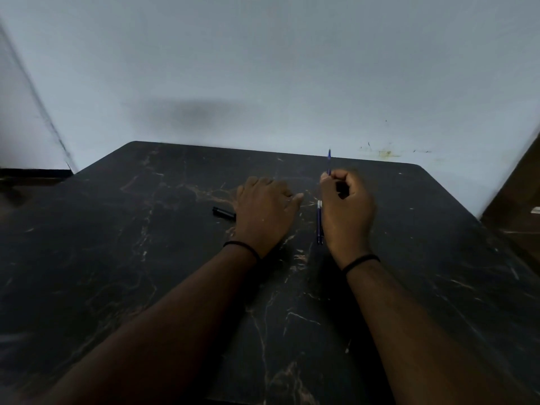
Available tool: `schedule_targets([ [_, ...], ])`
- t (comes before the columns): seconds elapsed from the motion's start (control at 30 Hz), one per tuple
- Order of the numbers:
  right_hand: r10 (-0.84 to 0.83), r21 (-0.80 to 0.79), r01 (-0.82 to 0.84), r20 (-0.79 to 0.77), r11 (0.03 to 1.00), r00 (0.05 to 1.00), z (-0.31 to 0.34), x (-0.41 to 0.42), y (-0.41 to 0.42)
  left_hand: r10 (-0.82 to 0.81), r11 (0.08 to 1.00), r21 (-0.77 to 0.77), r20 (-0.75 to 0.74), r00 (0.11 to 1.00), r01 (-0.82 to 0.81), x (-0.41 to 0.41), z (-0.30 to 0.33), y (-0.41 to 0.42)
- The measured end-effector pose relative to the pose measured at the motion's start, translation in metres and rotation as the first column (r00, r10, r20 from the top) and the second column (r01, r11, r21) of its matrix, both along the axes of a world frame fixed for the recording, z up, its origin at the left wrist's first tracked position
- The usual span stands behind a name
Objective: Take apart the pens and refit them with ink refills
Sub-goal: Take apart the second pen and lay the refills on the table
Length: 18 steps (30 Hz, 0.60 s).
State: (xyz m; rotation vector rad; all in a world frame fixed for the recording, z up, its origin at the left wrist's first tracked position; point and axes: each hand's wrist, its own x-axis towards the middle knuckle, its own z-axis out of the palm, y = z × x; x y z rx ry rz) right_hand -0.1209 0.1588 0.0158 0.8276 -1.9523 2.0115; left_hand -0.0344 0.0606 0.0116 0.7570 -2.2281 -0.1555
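Here, on the dark marbled tabletop (175, 287): left hand (263, 209), palm down, fingers loosely spread and resting flat, holding nothing. Right hand (346, 209), raised, fingers curled, pinching a blue refill (329, 160) upright, tip toward the wall. Two blue pens (320, 223) lie beside it, long axes running away from the person. Black pen part (223, 213) lies crosswise by the left hand.

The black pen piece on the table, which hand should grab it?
Probably left. The left hand lies right beside the black pen piece, fingers relaxed. The right hand already pinches a blue refill.
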Motion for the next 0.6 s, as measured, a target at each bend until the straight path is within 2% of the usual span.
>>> schedule_targets([
  [0.07,-0.015,-0.068,0.014,-0.021,0.998,1.0,0.004,0.001,0.002,-0.147,0.989,0.001,-0.037,0.988,0.147,-0.002,0.003,0.006],
  [0.13,0.001,-0.121,-0.003,-0.022,0.993,1.0,0.007,0.002,0.003,-0.278,0.96,0.029,-0.004,0.961,0.278,-0.003,0.004,0.009],
  [0.2,0.028,-0.164,-0.032,-0.025,0.986,0.999,0.009,0.003,0.004,-0.355,0.932,0.081,0.003,0.935,0.353,-0.003,0.005,0.011],
  [0.5,0.134,-0.146,-0.138,-0.038,0.98,0.99,0.007,0.009,0.002,-0.41,0.89,0.179,-0.087,0.908,0.419,0.002,0.007,0.013],
  [0.6,0.096,-0.228,-0.107,-0.057,0.968,0.994,0.01,0.011,0.003,-0.395,0.903,0.158,-0.062,0.917,0.399,0.001,0.004,0.01],
])
